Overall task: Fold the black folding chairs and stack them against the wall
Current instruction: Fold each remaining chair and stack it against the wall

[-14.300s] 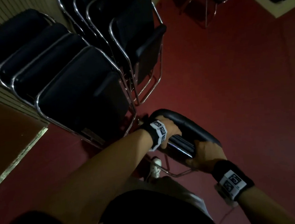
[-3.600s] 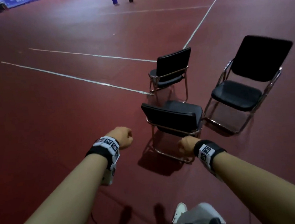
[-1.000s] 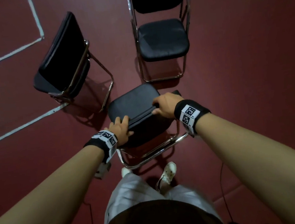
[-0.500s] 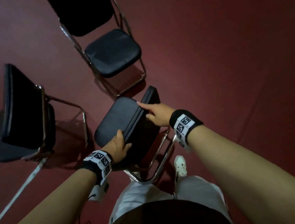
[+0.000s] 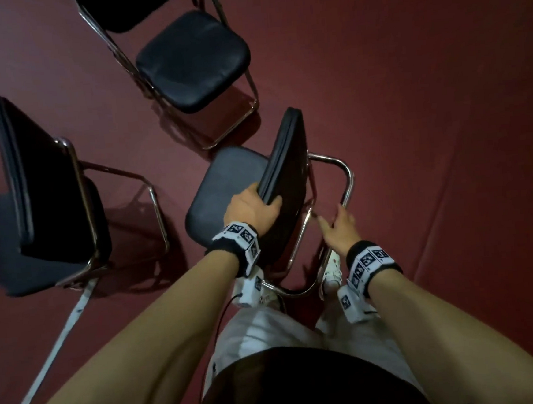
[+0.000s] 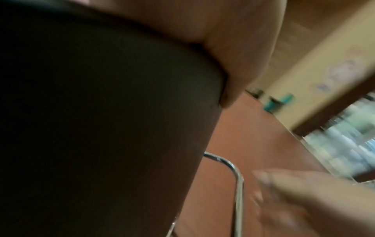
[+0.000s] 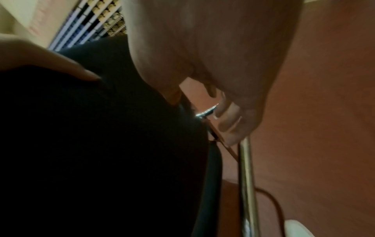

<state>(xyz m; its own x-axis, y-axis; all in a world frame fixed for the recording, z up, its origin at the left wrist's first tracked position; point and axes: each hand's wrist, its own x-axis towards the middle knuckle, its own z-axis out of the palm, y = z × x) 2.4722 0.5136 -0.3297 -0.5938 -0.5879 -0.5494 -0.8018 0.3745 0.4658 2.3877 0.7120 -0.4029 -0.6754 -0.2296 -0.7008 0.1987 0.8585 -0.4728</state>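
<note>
The nearest black folding chair stands unfolded at my feet, its seat [image 5: 225,186] to the left of its backrest [image 5: 287,158]. My left hand [image 5: 259,202] grips the near end of the backrest, thumb [image 6: 243,64] over the black pad [image 6: 101,112]. My right hand [image 5: 332,220] is off the backrest, lower on the right. Its fingers [image 7: 229,125] are loosely extended at the chrome frame tube [image 5: 347,176], not wrapped round it. Two more black folding chairs stand unfolded, one at the left [image 5: 44,193] and one at the far middle [image 5: 193,57].
The floor [image 5: 425,93] is dark red, with a white line [image 5: 47,346] running under the left chair. My white shoes [image 5: 331,270] are just behind the near chair's chrome base. A pale wall [image 6: 304,72] shows in the left wrist view.
My right hand has let go of the backrest's top edge and dropped to the chrome frame on the right. My left hand keeps its grip, and the chair has turned.
</note>
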